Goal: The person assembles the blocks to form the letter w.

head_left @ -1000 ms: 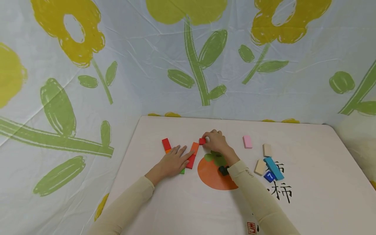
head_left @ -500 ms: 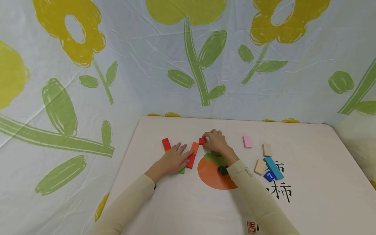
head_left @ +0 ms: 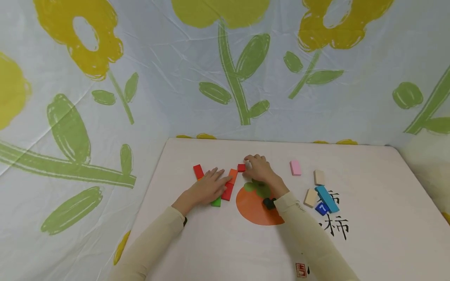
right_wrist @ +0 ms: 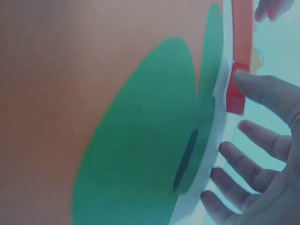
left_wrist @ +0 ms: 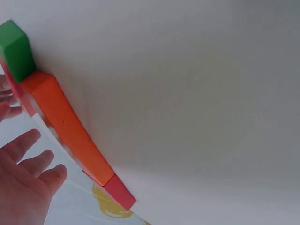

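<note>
Coloured blocks, flat-sided and plain in finish, lie on the desk (head_left: 211,242) in a V whose point faces the person. At that near point sits a green block (head_left: 216,202), partly under the left hand. From it the left arm of the V runs away: a long orange block (left_wrist: 70,126) meets the green one, and a red end block (head_left: 198,171) follows end to end. The right arm begins with a bright red block (head_left: 227,192) just beside the green, joined at its far end by a paler orange block (head_left: 233,176).

The left grip (head_left: 207,187) is wide, its fingers spread over the V, with the index finger reaching onto the paler orange block.

Farther out, a small red block (head_left: 241,168) sits by the tip of the right arm. The right grip (head_left: 261,170) is wide around it, thumb and fingers well apart; the thumb tip overlaps the block in the right wrist view, though I cannot tell whether it touches.

Well to the right, again from near to far, come a dark blue block (head_left: 321,208) marked 7, a long light-blue block (head_left: 327,199), two beige blocks (head_left: 311,198) and a pink block (head_left: 295,168). Behind the desk hangs a flowered cloth (head_left: 183,78).
</note>
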Demonstrator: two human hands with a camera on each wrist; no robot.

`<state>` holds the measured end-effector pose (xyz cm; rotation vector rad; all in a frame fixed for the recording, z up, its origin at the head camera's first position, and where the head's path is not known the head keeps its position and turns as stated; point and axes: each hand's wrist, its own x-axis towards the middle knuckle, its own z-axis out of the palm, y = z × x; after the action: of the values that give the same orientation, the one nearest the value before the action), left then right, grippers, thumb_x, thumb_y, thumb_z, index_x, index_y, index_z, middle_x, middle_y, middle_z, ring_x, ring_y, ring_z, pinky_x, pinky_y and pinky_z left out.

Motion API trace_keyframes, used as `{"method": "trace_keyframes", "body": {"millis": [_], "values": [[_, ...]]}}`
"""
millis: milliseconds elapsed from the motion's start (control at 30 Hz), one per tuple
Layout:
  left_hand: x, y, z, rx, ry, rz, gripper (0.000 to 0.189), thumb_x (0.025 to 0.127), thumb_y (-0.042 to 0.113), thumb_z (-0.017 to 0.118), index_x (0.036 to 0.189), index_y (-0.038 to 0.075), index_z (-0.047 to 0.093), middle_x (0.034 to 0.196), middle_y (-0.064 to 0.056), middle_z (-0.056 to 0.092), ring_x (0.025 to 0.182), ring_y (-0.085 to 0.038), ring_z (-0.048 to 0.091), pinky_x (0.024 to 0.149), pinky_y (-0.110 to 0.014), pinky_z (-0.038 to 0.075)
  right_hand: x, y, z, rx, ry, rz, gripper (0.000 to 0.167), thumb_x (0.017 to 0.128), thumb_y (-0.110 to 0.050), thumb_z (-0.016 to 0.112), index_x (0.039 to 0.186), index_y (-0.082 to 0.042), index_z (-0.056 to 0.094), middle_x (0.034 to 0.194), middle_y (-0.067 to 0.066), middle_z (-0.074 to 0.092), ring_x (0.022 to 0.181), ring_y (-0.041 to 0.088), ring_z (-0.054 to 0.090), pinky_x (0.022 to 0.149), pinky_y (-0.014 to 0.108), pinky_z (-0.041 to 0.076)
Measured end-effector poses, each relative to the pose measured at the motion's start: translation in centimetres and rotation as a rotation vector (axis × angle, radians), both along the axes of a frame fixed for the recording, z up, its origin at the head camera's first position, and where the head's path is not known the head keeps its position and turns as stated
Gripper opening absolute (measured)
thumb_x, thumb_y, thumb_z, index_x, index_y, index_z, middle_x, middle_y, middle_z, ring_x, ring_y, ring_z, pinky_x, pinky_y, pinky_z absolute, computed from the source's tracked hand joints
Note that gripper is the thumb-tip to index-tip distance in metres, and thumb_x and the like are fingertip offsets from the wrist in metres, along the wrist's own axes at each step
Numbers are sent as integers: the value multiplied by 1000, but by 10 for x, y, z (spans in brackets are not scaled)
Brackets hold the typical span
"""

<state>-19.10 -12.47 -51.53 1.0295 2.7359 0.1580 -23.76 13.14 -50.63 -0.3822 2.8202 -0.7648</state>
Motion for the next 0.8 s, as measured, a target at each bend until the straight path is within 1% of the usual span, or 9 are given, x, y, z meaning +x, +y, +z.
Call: {"method": "trace_keyframes", "body": {"millis": [133, 200, 367, 500, 600, 700, 800], "values": [[-4, 3, 2, 11, 30, 8, 54, 107, 39, 43, 158, 26, 32, 161, -12, 28, 149, -36, 19, 119, -46, 18, 6, 14, 5, -51, 28, 29, 57, 88, -24, 76, 138, -5, 56, 131, 23, 53, 117, 44, 47, 97, 59, 41], [-7, 4, 2, 9, 59, 4, 53, 107, 36, 44, 158, 26, 32, 161, -14, 29, 148, -37, 19, 119, -46, 18, 11, 24, 9, -77, 46, 36, 57, 88, -23, 77, 138, -3, 56, 131, 24, 53, 117, 45, 47, 97, 59, 41], [-16, 9, -1, -5, 95, 7, 54, 107, 32, 45, 159, 29, 30, 160, -16, 27, 147, -42, 19, 117, -48, 22, 23, 54, 18, -139, 93, 43, 56, 88, -19, 78, 137, -1, 56, 134, 26, 51, 120, 47, 44, 96, 61, 40], [-26, 16, -2, -8, 73, 27, 57, 107, 33, 45, 160, 33, 25, 162, -16, 23, 147, -42, 17, 116, -49, 24, 32, 83, 22, -154, 141, 52, 54, 89, -15, 77, 136, 0, 57, 134, 27, 50, 121, 47, 44, 95, 61, 40], [-32, 21, 0, 3, 59, 32, 57, 107, 33, 46, 160, 34, 23, 162, -18, 23, 147, -44, 19, 116, -50, 24, 36, 106, 25, -160, 164, 52, 53, 89, -13, 77, 136, 1, 57, 133, 29, 50, 120, 47, 43, 94, 60, 40], [-37, 26, 1, 0, 40, 31, 57, 108, 34, 42, 160, 36, 20, 161, -19, 22, 145, -45, 22, 117, -50, 23, 37, 128, 26, -160, 173, 47, 54, 87, -13, 79, 135, 0, 58, 132, 28, 51, 120, 47, 43, 95, 61, 39], [-40, 29, -1, -9, 6, 32, 56, 109, 34, 38, 161, 38, 16, 162, -19, 20, 145, -43, 25, 117, -49, 24, 35, 150, 24, -153, 165, 52, 56, 86, -13, 80, 135, 1, 58, 133, 29, 51, 122, 48, 41, 97, 64, 37]]}}
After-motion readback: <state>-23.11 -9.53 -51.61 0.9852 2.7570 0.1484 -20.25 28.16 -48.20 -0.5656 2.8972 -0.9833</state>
